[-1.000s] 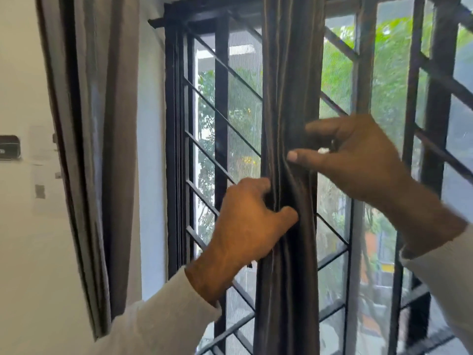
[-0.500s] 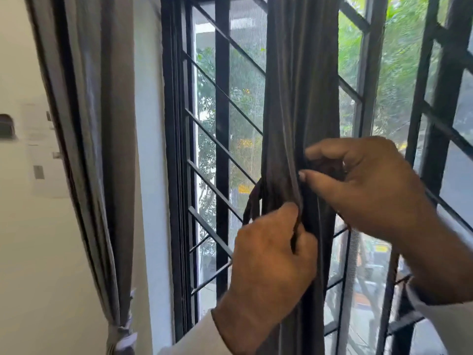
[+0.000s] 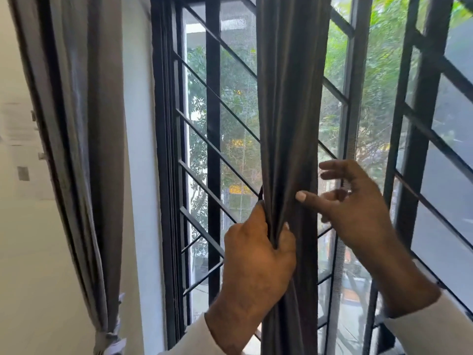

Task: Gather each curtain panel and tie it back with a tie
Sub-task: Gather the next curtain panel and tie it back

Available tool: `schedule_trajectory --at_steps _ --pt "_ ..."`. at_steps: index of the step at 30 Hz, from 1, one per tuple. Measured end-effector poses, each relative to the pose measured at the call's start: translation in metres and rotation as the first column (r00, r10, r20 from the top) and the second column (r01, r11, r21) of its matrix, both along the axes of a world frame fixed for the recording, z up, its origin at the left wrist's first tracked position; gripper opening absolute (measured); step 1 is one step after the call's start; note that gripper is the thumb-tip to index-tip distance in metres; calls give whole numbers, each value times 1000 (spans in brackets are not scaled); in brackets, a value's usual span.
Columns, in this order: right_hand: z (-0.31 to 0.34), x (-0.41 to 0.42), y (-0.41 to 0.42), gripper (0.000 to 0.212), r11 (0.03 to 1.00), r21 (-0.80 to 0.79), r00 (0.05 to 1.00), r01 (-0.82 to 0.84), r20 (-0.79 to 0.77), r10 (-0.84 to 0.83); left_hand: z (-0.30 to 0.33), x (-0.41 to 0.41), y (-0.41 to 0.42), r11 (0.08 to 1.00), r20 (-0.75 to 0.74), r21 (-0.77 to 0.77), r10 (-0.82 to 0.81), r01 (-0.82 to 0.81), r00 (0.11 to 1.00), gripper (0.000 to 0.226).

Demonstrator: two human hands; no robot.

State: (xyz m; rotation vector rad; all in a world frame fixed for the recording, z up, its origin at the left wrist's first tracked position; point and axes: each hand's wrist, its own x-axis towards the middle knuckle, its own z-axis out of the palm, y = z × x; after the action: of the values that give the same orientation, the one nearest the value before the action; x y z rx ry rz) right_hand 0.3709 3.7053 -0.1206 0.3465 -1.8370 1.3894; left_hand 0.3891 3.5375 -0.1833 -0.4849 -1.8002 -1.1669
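A dark grey curtain panel [image 3: 290, 98] hangs gathered into a narrow bunch in front of the window. My left hand [image 3: 256, 262] grips the bunched folds from the left, thumb and fingers curled round them. A thin dark loop, perhaps the tie [image 3: 261, 193], pokes out just above that hand. My right hand [image 3: 358, 208] is to the right of the panel, its thumb tip touching the fabric and its fingers spread loose behind it. A second grey curtain panel [image 3: 89, 124] hangs at the left, bound near its bottom with a pale tie [image 3: 115, 336].
Behind the curtain stands a black window frame with a diagonal metal grille [image 3: 212, 139] and mesh screen, close to both hands. A white wall strip [image 3: 138, 149] separates the two panels. Trees show outside.
The view dropped lower along the curtain. My left hand slid down and now grips the folds. My right hand let go of its pinch and opened, keeping only the thumb on the fabric.
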Motion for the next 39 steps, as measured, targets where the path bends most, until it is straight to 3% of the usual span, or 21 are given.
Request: schedule_trajectory --at_steps 2,5,8,10,13,15,20,22,25,26,28,30,31,33,35,39 --pt "-17 0 4 52 999 41 998 27 52 -29 -1 3 -1 1000 14 -27 -6 7 1000 16" --pt "-43 7 5 24 997 74 1000 5 -8 -4 -3 4 -1 998 37 -62 4 -1 999 12" --pt "-65 18 -3 36 996 92 996 -6 -85 14 -6 6 2 998 54 -59 -7 11 999 10" --pt "-77 20 -8 36 987 74 986 -140 -81 146 -8 8 5 998 35 -49 -26 28 999 11" --pt "-87 13 -6 31 937 -78 940 -341 -40 339 -11 10 9 995 40 -15 -101 101 994 16" --pt "-93 12 -5 29 933 -22 932 -358 -61 357 -12 11 10 985 47 6 -174 174 984 18" --pt "-116 16 -10 33 902 -12 900 -433 -57 431 -12 7 8 976 74 118 -193 183 978 50" --pt "-126 12 -12 20 907 -58 908 -418 -66 414 -12 -2 5 979 74 172 -125 111 989 49" --pt "-125 18 -20 10 839 -307 881 -448 5 472 -10 -13 2 975 98 186 -140 120 985 41" --pt "-123 20 -22 11 861 -334 908 -383 34 417 -10 -17 1 973 102 182 -164 143 981 38" --pt "-115 22 -22 16 966 -230 991 -121 33 132 -9 -24 -1 973 115 163 -180 160 977 35" --pt "-105 16 -16 26 984 -85 986 158 -43 -162 -9 -28 -2 973 129 153 -193 172 973 32" --pt "-99 10 -13 33 974 -34 973 222 -55 -224 -9 -29 -3 972 136 146 -202 182 970 29" --pt "-87 -7 -7 48 971 79 974 225 5 -226 -7 -29 -3 972 151 126 -215 197 965 23" --pt "-77 -22 -3 50 978 169 984 126 100 -144 -5 -29 -4 973 171 116 -218 200 961 21" --pt "-80 -26 -5 24 979 180 992 92 70 -106 -5 -27 -3 992 139 93 -94 82 986 32"
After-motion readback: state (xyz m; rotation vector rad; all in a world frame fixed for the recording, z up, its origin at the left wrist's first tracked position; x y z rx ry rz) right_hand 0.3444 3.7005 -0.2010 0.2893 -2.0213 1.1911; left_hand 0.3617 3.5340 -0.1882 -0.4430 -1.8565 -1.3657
